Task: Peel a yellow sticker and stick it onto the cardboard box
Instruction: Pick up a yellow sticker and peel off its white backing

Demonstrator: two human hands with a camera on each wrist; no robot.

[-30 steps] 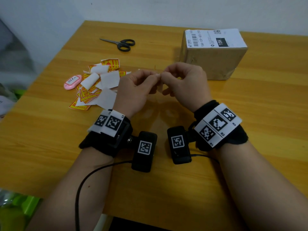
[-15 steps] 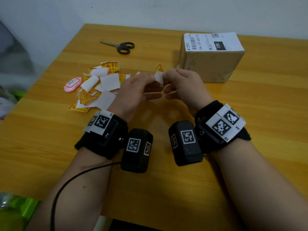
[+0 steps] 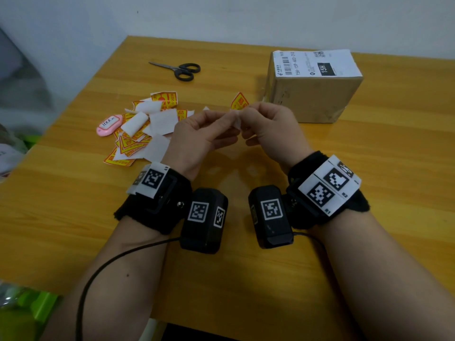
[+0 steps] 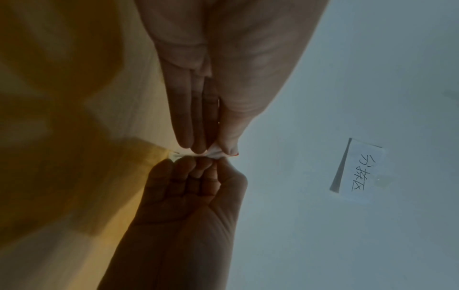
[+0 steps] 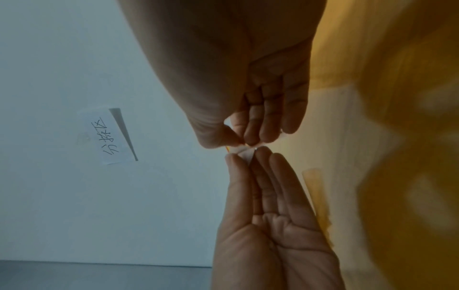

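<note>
Above the middle of the wooden table my two hands meet over one sticker. My left hand [image 3: 232,119] pinches the white backing paper [image 3: 236,122] between thumb and nearly straight fingers. My right hand [image 3: 246,112], fingers curled, pinches the yellow sticker [image 3: 240,102], whose corner stands up above both hands. The left wrist view shows the left fingertips [image 4: 198,147] and the right hand [image 4: 206,162] on the white backing [image 4: 214,152]. In the right wrist view the backing [image 5: 244,154] shows as a white triangle between the hands. The cardboard box [image 3: 312,97] stands just behind my right hand.
A pile of yellow stickers and white backing papers [image 3: 140,134] lies left of my left hand, with a pink tag [image 3: 109,125] beside it. Black scissors [image 3: 181,70] lie farther back. The table's left edge [image 3: 73,99] runs close to the pile.
A second ago the fingertips were pinched together with no sticker showing. Now the yellow corner stands up above the hands, apart from the white backing.
</note>
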